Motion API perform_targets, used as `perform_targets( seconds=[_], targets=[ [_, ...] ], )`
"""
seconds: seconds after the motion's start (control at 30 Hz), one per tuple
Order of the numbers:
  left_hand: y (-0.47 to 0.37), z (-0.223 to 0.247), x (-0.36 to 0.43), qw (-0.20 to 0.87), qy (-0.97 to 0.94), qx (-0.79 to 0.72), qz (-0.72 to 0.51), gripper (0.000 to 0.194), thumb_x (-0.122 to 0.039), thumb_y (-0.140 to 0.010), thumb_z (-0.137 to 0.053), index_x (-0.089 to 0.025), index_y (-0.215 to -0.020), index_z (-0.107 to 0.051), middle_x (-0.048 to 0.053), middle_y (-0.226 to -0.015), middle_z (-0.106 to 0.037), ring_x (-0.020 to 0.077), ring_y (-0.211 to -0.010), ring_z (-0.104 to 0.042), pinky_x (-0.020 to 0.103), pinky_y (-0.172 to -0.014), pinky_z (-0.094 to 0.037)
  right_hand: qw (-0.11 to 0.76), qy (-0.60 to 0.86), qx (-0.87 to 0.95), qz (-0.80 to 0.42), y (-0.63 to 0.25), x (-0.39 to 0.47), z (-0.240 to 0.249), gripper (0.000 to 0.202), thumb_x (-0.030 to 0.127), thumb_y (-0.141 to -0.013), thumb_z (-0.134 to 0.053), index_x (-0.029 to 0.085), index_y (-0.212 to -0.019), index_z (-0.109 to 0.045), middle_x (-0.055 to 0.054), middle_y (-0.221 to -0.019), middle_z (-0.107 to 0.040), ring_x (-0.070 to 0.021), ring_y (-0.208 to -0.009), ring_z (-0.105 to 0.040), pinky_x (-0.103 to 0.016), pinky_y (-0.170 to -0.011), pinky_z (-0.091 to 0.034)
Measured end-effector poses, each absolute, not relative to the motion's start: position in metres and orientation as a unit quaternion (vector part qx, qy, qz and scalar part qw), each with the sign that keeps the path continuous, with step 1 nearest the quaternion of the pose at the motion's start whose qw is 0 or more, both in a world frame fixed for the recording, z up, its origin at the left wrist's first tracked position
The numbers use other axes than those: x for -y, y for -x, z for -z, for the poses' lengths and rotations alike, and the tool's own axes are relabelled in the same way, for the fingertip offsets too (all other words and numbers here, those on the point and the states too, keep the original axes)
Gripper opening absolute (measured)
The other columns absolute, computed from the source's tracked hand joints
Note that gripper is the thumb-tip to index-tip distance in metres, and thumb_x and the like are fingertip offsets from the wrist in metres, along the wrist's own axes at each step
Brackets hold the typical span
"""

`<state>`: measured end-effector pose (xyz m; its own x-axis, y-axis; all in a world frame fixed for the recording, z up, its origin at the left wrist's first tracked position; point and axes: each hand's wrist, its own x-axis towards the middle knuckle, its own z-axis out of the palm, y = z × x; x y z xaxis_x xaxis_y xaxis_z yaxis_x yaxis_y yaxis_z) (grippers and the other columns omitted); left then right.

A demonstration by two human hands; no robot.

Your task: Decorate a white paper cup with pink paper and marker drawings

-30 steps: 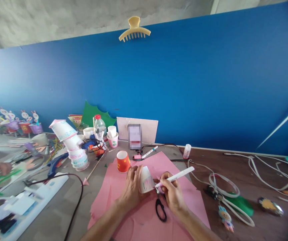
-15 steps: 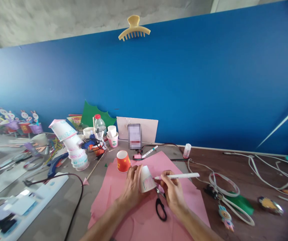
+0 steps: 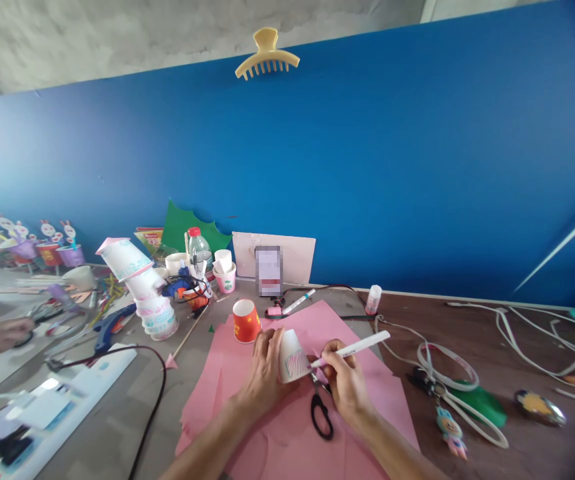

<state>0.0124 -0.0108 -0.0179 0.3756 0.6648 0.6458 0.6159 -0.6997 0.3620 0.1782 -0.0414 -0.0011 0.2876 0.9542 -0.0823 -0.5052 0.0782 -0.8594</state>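
A white paper cup (image 3: 293,357) with pink stripes and a green outline drawn on its side is tilted in my left hand (image 3: 266,368), whose fingers wrap its far left side. My right hand (image 3: 343,377) grips a white marker pen (image 3: 362,344), its pink tip at or very close to the cup's right side. Black-handled scissors (image 3: 321,415) lie between my hands on pink paper (image 3: 262,440), their blades partly hidden by the cup and my right hand. Just behind my left hand stands a red paper cup (image 3: 246,321) with yellow marks.
A leaning stack of decorated paper cups (image 3: 142,287) stands at left, near a blue glue gun (image 3: 110,327). Another person's hand (image 3: 2,340) is at far left. Behind are a phone (image 3: 269,270) and a capped marker (image 3: 299,302). Cables and a keychain (image 3: 450,430) lie right.
The marker's rear end has tipped upward and its tip has dropped slightly along the cup. My left hand and the cup stay nearly still. The other person's hand has moved right.
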Motion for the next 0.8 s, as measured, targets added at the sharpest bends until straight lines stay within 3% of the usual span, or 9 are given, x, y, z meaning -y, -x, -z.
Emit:
perform_targets(
  seconds=[0.4, 0.8],
  targets=[
    [-0.0142, 0.0122, 0.0127, 0.023, -0.825, -0.392, -0.407, 0.079, -0.042, -0.076, -0.071, -0.012, -0.138, -0.032, 0.02, -0.119, -0.053, 0.0343, -0.114, -0.054, 0.053, -0.09, -0.052, 0.688, 0.417, 0.257, -0.535, -0.1804, 0.0415, -0.0025, 0.027, 0.028, -0.065, -0.072, 0.022, -0.054, -0.049, 0.009, -0.044, -0.04, -0.0082, -0.042, -0.034, -0.022, -0.043, -0.029],
    [-0.0146, 0.0143, 0.0125, 0.016, -0.826, -0.394, -0.403, 0.08, -0.036, -0.074, -0.072, -0.013, -0.139, -0.032, 0.019, -0.12, -0.054, 0.0352, -0.114, -0.054, 0.055, -0.092, -0.051, 0.693, 0.436, 0.259, -0.513, -0.1798, 0.0393, 0.0001, 0.03, 0.034, -0.067, -0.076, 0.023, -0.056, -0.05, 0.009, -0.043, -0.039, -0.0095, -0.043, -0.036, -0.025, -0.047, -0.036]
  ],
)
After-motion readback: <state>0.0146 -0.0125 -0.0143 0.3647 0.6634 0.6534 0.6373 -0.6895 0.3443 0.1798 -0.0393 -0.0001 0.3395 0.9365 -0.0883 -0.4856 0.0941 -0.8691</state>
